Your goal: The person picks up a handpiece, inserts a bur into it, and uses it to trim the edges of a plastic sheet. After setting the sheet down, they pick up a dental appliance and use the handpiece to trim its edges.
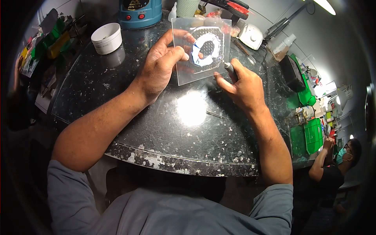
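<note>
My left hand point(160, 64) grips a clear plastic sheet point(185, 76) by its left side, thumb in front and fingers behind, seen through it. The sheet is tilted up over the black table. At its middle is a raised horseshoe-shaped moulding point(207, 45), with blue marks along its left and lower parts and a dotted pattern around it. My right hand point(248, 86) is closed around a rotary handpiece point(230, 69). A small round disc point(219, 58) at the handpiece's tip overlaps the moulding's lower right edge in this view.
A thin metal tool point(215, 114) lies on the black table point(156, 129), below the sheet. Toward the back stand a white tub point(106, 38), a blue machine point(140, 13) and a white device point(251, 37). Green bins point(313, 135) line the right, where a masked person point(333, 170) works.
</note>
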